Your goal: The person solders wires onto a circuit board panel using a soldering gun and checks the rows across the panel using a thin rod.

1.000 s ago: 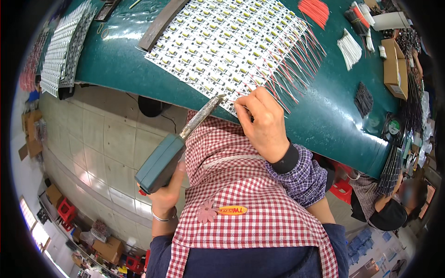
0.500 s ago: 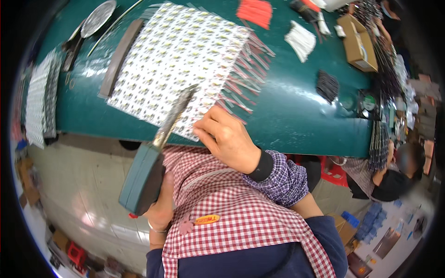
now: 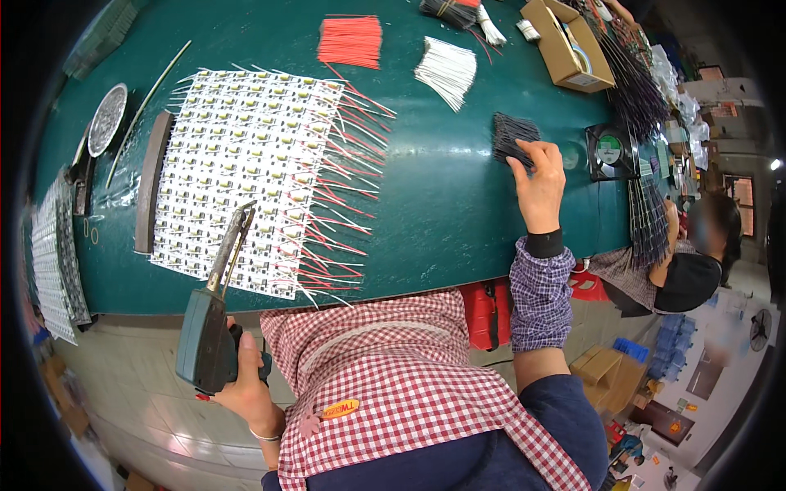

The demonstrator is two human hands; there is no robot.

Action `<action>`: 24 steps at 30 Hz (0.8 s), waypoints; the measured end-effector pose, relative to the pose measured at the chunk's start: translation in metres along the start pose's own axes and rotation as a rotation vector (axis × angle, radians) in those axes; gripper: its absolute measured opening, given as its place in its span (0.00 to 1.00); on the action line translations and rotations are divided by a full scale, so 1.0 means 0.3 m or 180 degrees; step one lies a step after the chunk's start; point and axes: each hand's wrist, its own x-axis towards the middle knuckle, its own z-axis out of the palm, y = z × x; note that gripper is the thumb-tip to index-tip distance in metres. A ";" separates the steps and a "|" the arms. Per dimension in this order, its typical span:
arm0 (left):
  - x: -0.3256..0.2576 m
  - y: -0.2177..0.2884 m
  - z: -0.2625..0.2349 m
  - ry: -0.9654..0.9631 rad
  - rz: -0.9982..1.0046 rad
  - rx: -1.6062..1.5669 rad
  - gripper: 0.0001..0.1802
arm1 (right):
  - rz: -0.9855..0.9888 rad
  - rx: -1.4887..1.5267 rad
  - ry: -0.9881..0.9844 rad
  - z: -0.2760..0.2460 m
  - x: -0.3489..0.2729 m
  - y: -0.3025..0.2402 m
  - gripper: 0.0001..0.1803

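Note:
My left hand (image 3: 244, 385) grips a green and black soldering gun (image 3: 201, 340), its metal tip resting over a white sheet of circuit boards (image 3: 237, 155). The sheet lies flat, with small dark parts and yellowish ones in rows. Red and white wires (image 3: 344, 188) stick out along its right side. Off to the right, my right hand (image 3: 542, 176) has its thumb and fingers pinched at the near edge of a pile of short black wires (image 3: 512, 135). How many wires are between the fingertips is hidden.
Red wires (image 3: 350, 41) and white wires (image 3: 446, 72) lie in piles at the back. A brown bar (image 3: 154, 184) borders the sheet's left side. A small black fan (image 3: 612, 152) and a cardboard box (image 3: 573, 49) stand to the right. Another person (image 3: 696, 254) sits at the right.
My right hand has left the sheet's near corner and reached right to the black wires. The soldering gun remains in my left hand over the sheet. The whole view has shifted.

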 end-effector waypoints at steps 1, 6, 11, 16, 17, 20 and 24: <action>0.001 0.005 0.009 0.0015 0.0003 -0.0001 0.20 | -0.0043 0.0002 -0.0010 0.001 0.007 0.004 0.13; -0.003 0.046 0.049 -0.0015 -0.0004 0.0086 0.19 | -0.0347 -0.0043 0.0130 0.013 0.027 0.033 0.10; 0.000 0.043 0.063 -0.0062 0.0028 0.0197 0.19 | -0.0538 -0.0054 0.0215 0.014 0.045 0.039 0.06; 0.009 0.027 0.064 -0.0174 0.0038 0.0327 0.20 | -0.0521 -0.0008 0.0207 0.019 0.051 0.051 0.05; 0.009 0.027 0.067 -0.0180 0.0039 0.0333 0.20 | -0.0513 -0.0008 0.0206 0.018 0.051 0.054 0.05; 0.012 0.029 0.072 -0.0191 0.0040 0.0303 0.20 | -0.0531 0.0082 0.0210 0.015 0.054 0.058 0.05; 0.014 0.034 0.081 -0.0244 0.0032 0.0322 0.20 | -0.0474 0.0190 0.0136 0.014 0.050 0.060 0.05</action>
